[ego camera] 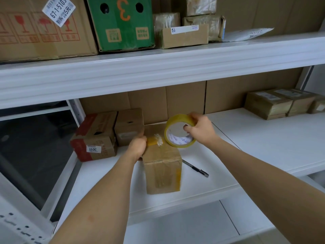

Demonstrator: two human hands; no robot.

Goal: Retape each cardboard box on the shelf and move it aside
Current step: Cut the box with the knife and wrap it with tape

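on white shelf (263, 138), taped box (162, 171)

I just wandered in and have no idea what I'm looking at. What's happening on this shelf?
A person is taping up a small cardboard box on the white shelf. The left hand steadies the box at its top edge, while the right hand holds a roll of yellowish tape against the top, a strip already running across it. A utility knife lies just right of the box, and two other boxes sit to the left.
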